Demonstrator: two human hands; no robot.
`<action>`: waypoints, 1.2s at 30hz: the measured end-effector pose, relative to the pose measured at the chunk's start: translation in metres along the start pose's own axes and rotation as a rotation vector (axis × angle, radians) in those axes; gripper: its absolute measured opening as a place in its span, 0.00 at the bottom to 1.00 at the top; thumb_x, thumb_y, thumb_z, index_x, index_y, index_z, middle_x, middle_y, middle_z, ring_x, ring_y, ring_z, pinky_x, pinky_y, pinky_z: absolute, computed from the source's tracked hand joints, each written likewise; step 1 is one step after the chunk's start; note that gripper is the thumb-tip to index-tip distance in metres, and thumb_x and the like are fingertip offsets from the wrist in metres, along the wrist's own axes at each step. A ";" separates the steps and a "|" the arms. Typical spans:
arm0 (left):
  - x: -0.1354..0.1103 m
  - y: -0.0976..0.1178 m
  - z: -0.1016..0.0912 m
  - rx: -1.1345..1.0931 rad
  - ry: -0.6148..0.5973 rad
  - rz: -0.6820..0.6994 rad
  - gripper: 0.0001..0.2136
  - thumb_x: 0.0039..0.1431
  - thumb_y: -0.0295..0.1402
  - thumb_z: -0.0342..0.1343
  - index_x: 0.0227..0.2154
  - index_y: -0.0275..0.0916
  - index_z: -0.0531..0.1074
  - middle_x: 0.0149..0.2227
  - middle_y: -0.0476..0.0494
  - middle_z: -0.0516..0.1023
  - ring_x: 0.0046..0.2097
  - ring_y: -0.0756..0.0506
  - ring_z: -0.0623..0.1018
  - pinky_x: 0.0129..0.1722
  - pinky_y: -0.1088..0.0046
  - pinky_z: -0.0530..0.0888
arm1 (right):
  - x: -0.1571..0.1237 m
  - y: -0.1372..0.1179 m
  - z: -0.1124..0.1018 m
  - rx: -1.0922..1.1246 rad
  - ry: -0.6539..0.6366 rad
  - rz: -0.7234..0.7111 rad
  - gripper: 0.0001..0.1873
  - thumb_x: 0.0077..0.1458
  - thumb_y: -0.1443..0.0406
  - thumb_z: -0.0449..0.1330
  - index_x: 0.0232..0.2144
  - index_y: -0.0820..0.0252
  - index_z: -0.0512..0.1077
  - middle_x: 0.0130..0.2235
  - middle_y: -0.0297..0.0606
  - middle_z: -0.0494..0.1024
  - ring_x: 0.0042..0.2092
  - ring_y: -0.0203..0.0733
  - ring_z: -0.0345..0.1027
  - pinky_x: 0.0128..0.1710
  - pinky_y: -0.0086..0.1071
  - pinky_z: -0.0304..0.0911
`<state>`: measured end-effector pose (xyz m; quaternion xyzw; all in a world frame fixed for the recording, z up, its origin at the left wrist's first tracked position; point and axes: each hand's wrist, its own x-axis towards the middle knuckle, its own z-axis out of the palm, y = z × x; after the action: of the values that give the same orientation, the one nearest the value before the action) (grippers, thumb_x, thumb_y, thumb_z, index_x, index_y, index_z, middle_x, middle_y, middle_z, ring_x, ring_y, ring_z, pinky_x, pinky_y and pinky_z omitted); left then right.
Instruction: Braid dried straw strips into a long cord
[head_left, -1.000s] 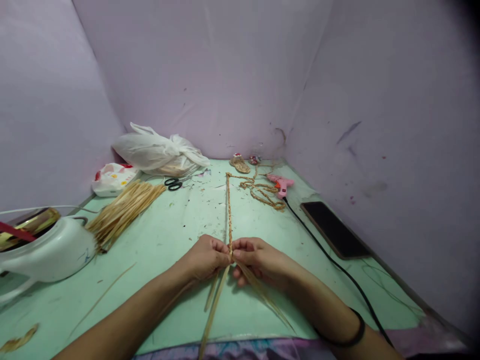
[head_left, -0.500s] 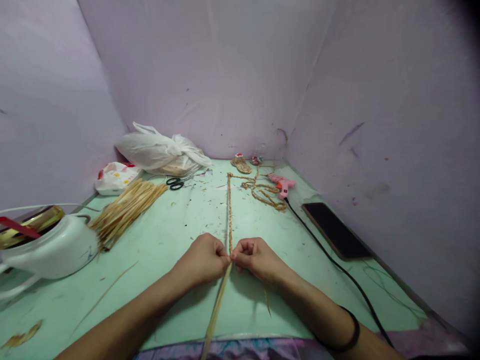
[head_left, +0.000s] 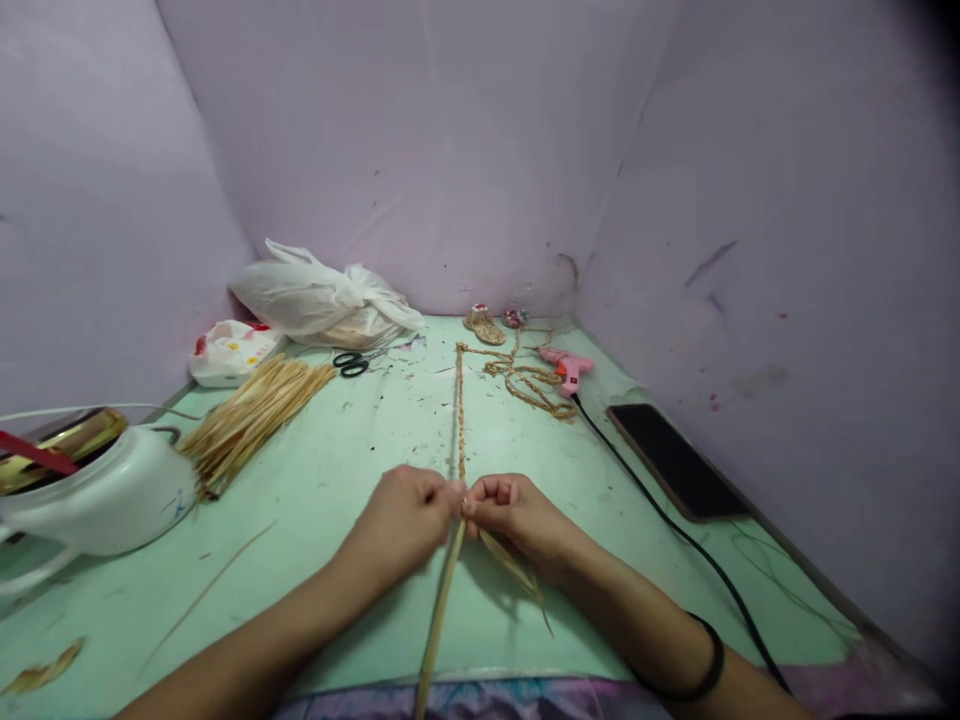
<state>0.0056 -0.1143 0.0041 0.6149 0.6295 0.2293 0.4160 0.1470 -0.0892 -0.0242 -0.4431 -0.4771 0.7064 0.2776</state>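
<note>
A narrow braid of dried straw [head_left: 461,420] runs straight away from me down the middle of the table, its far end bending right into loose coils [head_left: 536,390]. At its near end my left hand [head_left: 412,510] pinches the strands between thumb and forefinger. My right hand [head_left: 506,510] is closed at the same spot, fingertips touching the braid from the right, with other fingers curled. One flat loose strand [head_left: 441,615] trails toward me over the table edge. Another strand [head_left: 517,570] hangs out beneath my right hand.
At left stand a white pot [head_left: 142,500], a bundle of straw strips [head_left: 259,415], black-handled scissors [head_left: 351,364], a tissue pack [head_left: 234,352] and a tied plastic bag [head_left: 319,305]. A pink glue gun [head_left: 568,368], its black cord and a phone [head_left: 675,460] lie right. A small woven slipper [head_left: 483,325] sits behind.
My left fingertips have shifted slightly up along the braid. A strand under my right hand now shows wider and spread to the right.
</note>
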 end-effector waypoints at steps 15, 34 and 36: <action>0.015 -0.005 0.006 -0.320 -0.241 -0.318 0.10 0.43 0.26 0.49 0.10 0.35 0.61 0.07 0.50 0.60 0.10 0.53 0.61 0.09 0.79 0.59 | 0.003 0.006 -0.004 -0.302 0.058 -0.085 0.06 0.34 0.68 0.61 0.19 0.64 0.66 0.17 0.31 0.68 0.19 0.28 0.55 0.19 0.23 0.50; 0.015 -0.012 0.007 -0.371 -0.239 -0.205 0.03 0.32 0.25 0.48 0.11 0.34 0.65 0.07 0.54 0.58 0.10 0.56 0.55 0.09 0.80 0.49 | -0.023 -0.003 -0.002 -0.837 -0.252 -0.434 0.09 0.44 0.66 0.56 0.18 0.64 0.71 0.15 0.29 0.62 0.19 0.27 0.49 0.19 0.23 0.46; 0.016 -0.010 0.006 -0.387 -0.244 -0.191 0.03 0.31 0.25 0.49 0.10 0.34 0.63 0.06 0.55 0.56 0.10 0.57 0.53 0.10 0.81 0.49 | -0.019 -0.005 -0.006 -0.735 -0.173 -0.374 0.13 0.44 0.62 0.57 0.15 0.65 0.68 0.14 0.29 0.60 0.19 0.27 0.49 0.18 0.23 0.46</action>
<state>0.0060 -0.1017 -0.0109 0.4846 0.5743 0.2294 0.6186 0.1602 -0.1000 -0.0139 -0.3576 -0.7911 0.4611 0.1834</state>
